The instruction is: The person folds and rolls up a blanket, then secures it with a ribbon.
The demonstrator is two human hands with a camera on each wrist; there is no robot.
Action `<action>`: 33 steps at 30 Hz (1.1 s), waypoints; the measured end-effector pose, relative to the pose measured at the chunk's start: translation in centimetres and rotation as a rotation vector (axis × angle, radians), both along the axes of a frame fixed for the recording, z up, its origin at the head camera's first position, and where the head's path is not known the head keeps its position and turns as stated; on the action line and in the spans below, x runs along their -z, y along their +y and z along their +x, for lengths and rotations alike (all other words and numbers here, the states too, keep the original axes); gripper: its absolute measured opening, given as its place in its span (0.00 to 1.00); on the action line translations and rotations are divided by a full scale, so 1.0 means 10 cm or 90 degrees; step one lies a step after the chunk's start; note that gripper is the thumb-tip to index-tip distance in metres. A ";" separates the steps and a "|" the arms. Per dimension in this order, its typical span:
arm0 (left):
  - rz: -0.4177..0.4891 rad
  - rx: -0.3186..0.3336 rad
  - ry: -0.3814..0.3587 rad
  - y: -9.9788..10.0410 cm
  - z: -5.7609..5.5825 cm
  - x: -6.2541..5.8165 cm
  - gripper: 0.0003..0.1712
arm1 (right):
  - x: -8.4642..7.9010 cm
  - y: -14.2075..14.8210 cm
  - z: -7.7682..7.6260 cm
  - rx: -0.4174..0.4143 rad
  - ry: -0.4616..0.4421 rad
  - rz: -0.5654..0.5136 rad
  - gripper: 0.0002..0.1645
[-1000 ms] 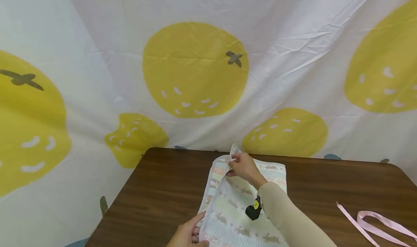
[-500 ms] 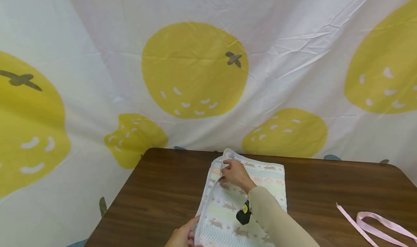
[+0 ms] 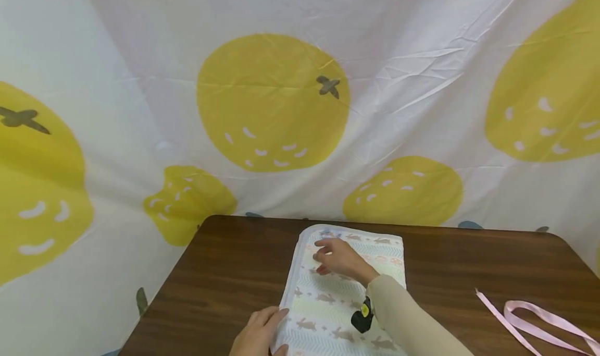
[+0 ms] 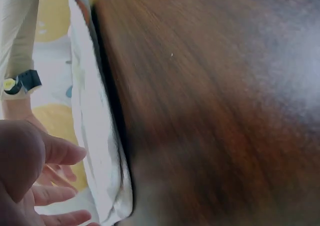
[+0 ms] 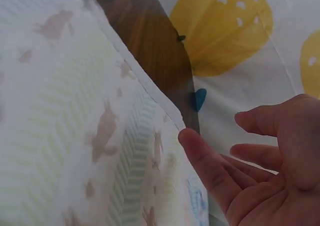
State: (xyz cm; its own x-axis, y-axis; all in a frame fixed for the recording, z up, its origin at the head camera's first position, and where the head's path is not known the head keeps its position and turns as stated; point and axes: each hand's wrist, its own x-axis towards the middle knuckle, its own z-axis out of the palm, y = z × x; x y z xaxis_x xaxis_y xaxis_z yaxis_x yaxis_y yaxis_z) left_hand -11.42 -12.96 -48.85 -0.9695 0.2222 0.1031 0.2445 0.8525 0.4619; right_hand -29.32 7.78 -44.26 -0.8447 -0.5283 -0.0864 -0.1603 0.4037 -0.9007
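Note:
A folded cloth [image 3: 323, 309] lies on the table, quilted white with brown rabbits, pale zigzag stripes and a plain white border. My left hand [image 3: 259, 331] is at its near left edge, thumb along the border. In the left wrist view the left thumb [image 4: 65, 151] is extended beside the cloth's layered edge [image 4: 102, 136]. Over the far part of the cloth is my right hand [image 3: 341, 259], its fingers spread and loosely bent, nothing between them. The right wrist view shows the right fingers [image 5: 205, 161] beside the border, with the rabbit print [image 5: 102, 131] to their left.
A pink ribbon [image 3: 511, 322] lies in loose loops on the right of the dark wooden table [image 3: 211, 278]. Behind the table's far edge hangs a white curtain [image 3: 290, 199] printed with yellow fruit. A black device [image 3: 362, 317] is strapped to the right wrist.
The upper layer's raised far left corner has come down flat over the lower layer. My right hand has let go of that corner, and the left fingers have loosened at the near edge.

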 end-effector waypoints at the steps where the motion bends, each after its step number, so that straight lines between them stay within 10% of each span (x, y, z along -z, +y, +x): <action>1: -0.034 0.014 0.033 0.01 0.00 0.01 0.31 | -0.01 0.05 0.02 -0.017 0.006 0.007 0.29; 8: -0.134 0.124 0.165 0.05 -0.05 0.09 0.26 | -0.11 0.43 0.19 -0.123 0.130 0.116 0.26; 22: -0.145 0.339 0.243 -0.01 -0.10 0.20 0.27 | -0.02 1.02 0.96 -0.329 0.349 0.278 0.23; 33: -0.204 0.396 0.185 -0.05 -0.11 0.18 0.27 | 0.69 1.41 1.11 -0.400 0.915 0.165 0.21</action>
